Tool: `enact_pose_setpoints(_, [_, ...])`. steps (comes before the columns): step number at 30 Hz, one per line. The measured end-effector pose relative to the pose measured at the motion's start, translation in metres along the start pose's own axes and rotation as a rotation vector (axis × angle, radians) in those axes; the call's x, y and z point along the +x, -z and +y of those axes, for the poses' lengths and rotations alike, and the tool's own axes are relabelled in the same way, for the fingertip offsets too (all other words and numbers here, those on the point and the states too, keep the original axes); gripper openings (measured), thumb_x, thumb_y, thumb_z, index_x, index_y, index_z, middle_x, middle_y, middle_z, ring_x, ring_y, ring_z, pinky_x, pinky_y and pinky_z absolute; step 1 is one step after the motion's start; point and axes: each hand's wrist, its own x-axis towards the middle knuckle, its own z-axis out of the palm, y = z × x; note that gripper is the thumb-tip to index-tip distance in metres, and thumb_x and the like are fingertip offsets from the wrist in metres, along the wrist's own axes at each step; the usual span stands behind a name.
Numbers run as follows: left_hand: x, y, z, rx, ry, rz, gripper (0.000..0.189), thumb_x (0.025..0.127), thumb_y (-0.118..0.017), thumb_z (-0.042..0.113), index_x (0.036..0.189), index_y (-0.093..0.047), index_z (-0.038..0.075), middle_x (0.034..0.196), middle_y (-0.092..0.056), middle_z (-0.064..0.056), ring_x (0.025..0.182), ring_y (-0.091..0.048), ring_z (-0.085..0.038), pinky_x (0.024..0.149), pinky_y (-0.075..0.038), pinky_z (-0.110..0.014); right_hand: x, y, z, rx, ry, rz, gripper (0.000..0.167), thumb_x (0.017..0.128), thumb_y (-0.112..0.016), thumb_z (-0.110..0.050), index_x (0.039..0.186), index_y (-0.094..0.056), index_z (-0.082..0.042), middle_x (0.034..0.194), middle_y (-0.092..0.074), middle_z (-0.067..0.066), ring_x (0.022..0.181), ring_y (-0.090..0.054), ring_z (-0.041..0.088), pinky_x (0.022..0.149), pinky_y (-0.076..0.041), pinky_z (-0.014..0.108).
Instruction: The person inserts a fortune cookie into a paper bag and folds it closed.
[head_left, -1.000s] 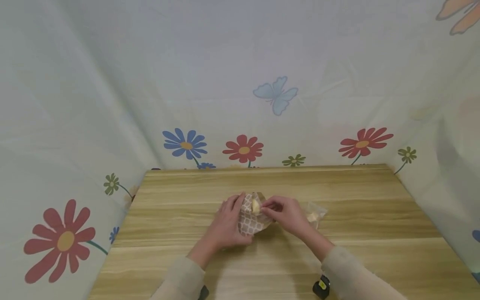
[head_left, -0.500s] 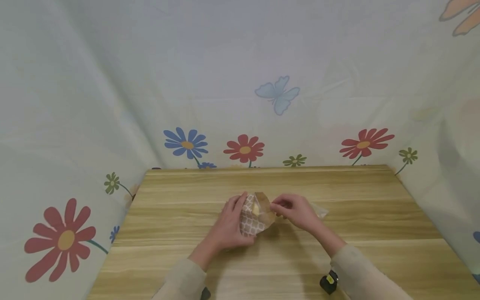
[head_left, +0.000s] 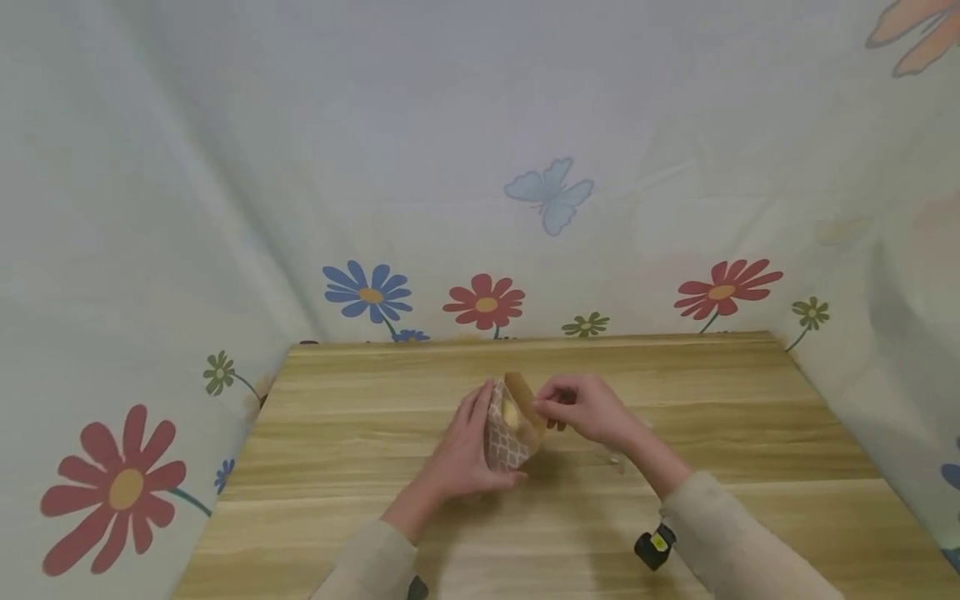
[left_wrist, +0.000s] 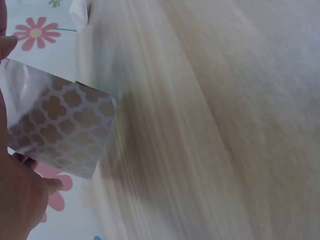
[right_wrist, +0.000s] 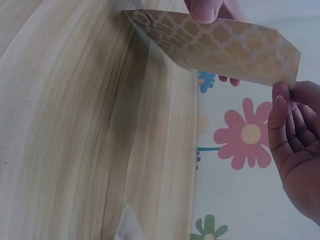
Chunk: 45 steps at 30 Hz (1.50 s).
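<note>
The bag (head_left: 507,446) is in the left hand (head_left: 459,458), above the table (head_left: 360,446) in the head view; whether its lower corner touches the wood cannot be told. That hand is clamped on the bag, fingers along the far part and thumb on the near part. The right hand (head_left: 588,408) has thumb and fingertip together in a pinch on the edge of the bag's mouth, plainest in the right wrist view. Between the two grips the mouth gapes, showing the brown inner side (head_left: 520,390) and a yellow lump (head_left: 512,413).

The bag looks like thin paper: likely light, crisp enough to hold a fold, but easy to crease or tear. It may be a little slippery, so a broad, gentle hold on its body suits the left grip, and a fine pinch near a corner suits the right. Squeezing would probably dent whatever is inside; how soft the lump is cannot be told.

A second ago the right fingertips were beside the lump; now they hold the edge farther from it, and more of the brown side shows. The clear packet (right_wrist: 130,225), then plain beyond the right grip, is now mostly hidden by that arm in the head view.
</note>
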Motion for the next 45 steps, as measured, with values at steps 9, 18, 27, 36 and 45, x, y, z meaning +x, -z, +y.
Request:
enact_pose_setpoints(9, [0.004, -0.007, 0.002, -0.101, 0.037, 0.024, 0.144, 0.063, -0.096, 0.03, 0.173, -0.004, 0.025, 0.168, -0.028, -0.016, 0.144, -0.045, -0.035, 0.117, -0.043, -0.056, 0.001, 0.007, -0.002, -0.018, 0.024, -0.02, 0.009, 0.102, -0.074, -0.013, 0.099, -0.079, -0.007, 0.08, -0.074, 0.0, 0.07, -0.069, 0.016, 0.062, -0.06, 0.03])
enact_pose_setpoints(18, [0.002, -0.003, 0.006, -0.126, 0.045, 0.03, 0.14, 0.065, -0.095, 0.025, 0.173, -0.007, 0.026, 0.167, -0.029, -0.017, 0.144, -0.046, -0.037, 0.117, -0.042, -0.057, 0.001, 0.009, -0.001, -0.018, 0.033, -0.005, 0.01, 0.101, -0.075, -0.014, 0.1, -0.079, -0.005, 0.081, -0.074, 0.002, 0.07, -0.068, 0.017, 0.061, -0.057, 0.03])
enact_pose_setpoints(27, [0.008, -0.005, 0.003, -0.1, 0.052, 0.002, 0.144, 0.069, -0.097, 0.041, 0.172, 0.003, 0.033, 0.17, -0.026, -0.015, 0.146, -0.044, -0.036, 0.118, -0.043, -0.058, 0.004, 0.007, -0.001, -0.022, 0.049, -0.029, 0.008, 0.101, -0.075, -0.012, 0.098, -0.08, -0.007, 0.081, -0.074, -0.001, 0.07, -0.069, 0.015, 0.063, -0.059, 0.029])
enact_pose_setpoints(36, [0.011, -0.004, 0.001, -0.116, 0.081, 0.016, 0.144, 0.068, -0.096, 0.053, 0.173, 0.001, 0.033, 0.165, -0.031, -0.012, 0.142, -0.046, -0.031, 0.116, -0.046, -0.054, 0.004, 0.008, 0.005, -0.068, 0.055, -0.002, 0.008, 0.101, -0.074, -0.012, 0.097, -0.079, -0.007, 0.08, -0.074, -0.002, 0.069, -0.067, 0.013, 0.062, -0.06, 0.034])
enact_pose_setpoints(45, [0.013, 0.001, -0.002, -0.12, 0.057, 0.008, 0.14, 0.069, -0.098, 0.037, 0.172, -0.003, 0.036, 0.165, -0.032, -0.015, 0.142, -0.046, -0.034, 0.115, -0.046, -0.057, 0.005, 0.004, 0.004, -0.047, 0.062, -0.016, 0.006, 0.101, -0.075, -0.011, 0.098, -0.08, -0.01, 0.081, -0.074, -0.004, 0.07, -0.069, 0.014, 0.063, -0.059, 0.029])
